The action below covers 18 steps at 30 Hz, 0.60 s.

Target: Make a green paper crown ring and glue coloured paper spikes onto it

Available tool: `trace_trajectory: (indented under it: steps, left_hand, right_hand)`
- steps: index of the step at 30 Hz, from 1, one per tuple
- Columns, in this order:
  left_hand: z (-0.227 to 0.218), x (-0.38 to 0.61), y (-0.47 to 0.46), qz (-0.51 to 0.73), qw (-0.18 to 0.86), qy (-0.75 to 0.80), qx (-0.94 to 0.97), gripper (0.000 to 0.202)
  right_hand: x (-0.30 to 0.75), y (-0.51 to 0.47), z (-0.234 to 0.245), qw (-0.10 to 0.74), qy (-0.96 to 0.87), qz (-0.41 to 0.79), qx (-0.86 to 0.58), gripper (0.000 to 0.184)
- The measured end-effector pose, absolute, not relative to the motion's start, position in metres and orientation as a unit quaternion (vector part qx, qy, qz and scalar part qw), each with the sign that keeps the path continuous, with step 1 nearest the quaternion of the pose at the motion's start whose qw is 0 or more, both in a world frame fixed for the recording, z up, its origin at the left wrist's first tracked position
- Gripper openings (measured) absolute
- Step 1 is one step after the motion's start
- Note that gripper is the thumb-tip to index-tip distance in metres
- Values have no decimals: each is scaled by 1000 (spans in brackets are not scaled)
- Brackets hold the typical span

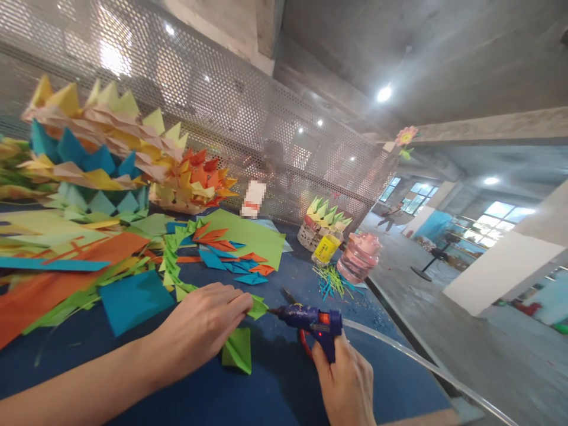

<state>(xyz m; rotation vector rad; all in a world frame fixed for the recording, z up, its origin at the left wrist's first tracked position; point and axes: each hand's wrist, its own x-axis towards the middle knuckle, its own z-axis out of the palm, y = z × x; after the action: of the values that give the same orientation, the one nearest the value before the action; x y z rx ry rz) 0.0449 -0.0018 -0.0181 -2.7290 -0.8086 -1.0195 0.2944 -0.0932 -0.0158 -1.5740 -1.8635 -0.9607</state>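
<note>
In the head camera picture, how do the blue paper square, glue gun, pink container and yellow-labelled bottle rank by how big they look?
1. Blue paper square
2. Glue gun and pink container: too close to rank, the gun's handle being partly hidden
3. Yellow-labelled bottle

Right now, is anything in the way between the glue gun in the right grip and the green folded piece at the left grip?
Nothing visible: the glue gun in the right grip points its nozzle straight at the green folded piece in the left grip. The red handle shows beside the gun, off that line.
</note>
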Motion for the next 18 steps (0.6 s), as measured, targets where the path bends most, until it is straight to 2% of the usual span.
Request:
trace_trajectory:
  steps: [9,18]
  left_hand:
    - [-20,44,-1,-341,55,-268,-900,25]
    - [-19,47,-6,-327,46,-257,-908,26]
  right_hand:
    - [297,-93,-17,266,-671,-384,-575,48]
    - [292,-91,-18,254,-709,-351,-556,49]
